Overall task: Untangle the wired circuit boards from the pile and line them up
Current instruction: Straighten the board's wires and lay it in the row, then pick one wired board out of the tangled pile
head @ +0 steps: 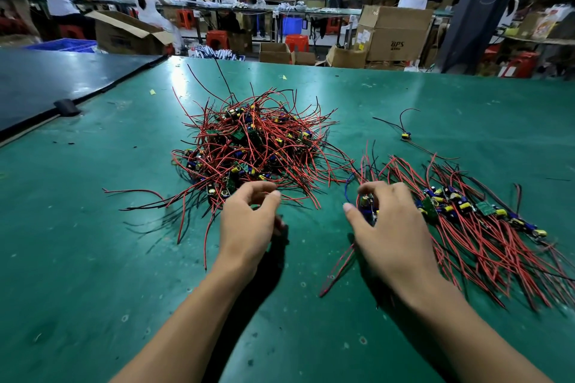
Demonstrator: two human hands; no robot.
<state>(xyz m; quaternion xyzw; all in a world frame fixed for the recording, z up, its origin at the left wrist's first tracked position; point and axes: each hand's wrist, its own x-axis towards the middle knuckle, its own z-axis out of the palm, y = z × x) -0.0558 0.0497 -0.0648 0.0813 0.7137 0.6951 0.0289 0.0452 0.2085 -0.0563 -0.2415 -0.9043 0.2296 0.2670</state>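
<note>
On the green worktop (93,258) the pile (249,140) of wired circuit boards lies about in the middle, a little toward the far edge. It is a dense tangle of red and black wires with small green boards and yellow and blue parts between them. The left hand (245,227) is at the near side of this pile, with the fingers and thumb curled toward each other among the loose red wire ends. I cannot tell whether it really pinches a wire. The right hand (392,227) is nearer to the right edge. Its fingers are bent over one circuit board (367,207) and the thumb presses it from the left, so it grips this board, and the board's red wires trail toward the near edge. Just beside this hand, to its right, the row (460,208) of sorted boards lies side by side, with their wires spread toward the near right corner. A single board (405,135) with black wires lies apart, farther toward the far edge. A dark mat (62,78) covers the far left corner.
</note>
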